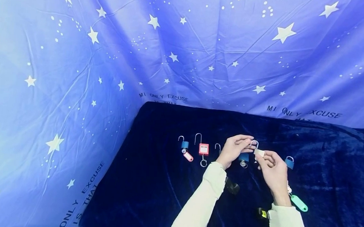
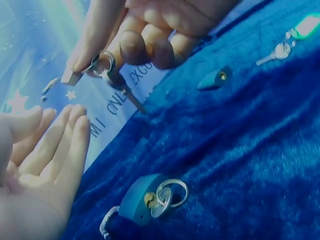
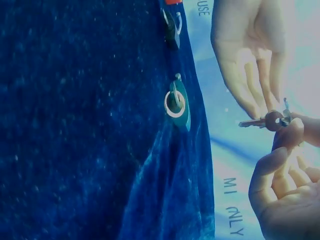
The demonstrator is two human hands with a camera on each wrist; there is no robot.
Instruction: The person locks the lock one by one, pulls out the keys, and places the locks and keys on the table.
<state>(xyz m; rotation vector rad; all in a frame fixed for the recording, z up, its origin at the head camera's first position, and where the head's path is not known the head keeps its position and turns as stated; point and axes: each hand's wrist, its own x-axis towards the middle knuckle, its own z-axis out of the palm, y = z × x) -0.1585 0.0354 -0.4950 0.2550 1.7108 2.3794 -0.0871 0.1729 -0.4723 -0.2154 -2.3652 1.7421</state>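
My right hand [image 1: 273, 172] pinches a small pale padlock [image 1: 259, 152] by its body, between thumb and fingers. Its shackle [image 1: 255, 143] stands unlocked, pointing up and left. From the padlock hangs a split ring [image 2: 103, 64] with keys [image 3: 260, 122]. The left hand [image 1: 234, 149] is beside the shackle, its fingers straight; in the left wrist view those fingers appear just apart from it. Below the hands on the dark blue cloth lies a blue padlock [image 1: 244, 157] with an unlocked shackle and a key ring [image 2: 179, 192] at its keyhole.
Left of the hands lie a red padlock [image 1: 203, 149] and a small blue padlock [image 1: 185, 144] with a red tag [image 1: 188, 156]. On the right are another blue padlock [image 1: 289, 163] and a green key tag [image 1: 299, 203]. Dark items [image 1: 232, 186] lie nearer, partly behind the sleeves.
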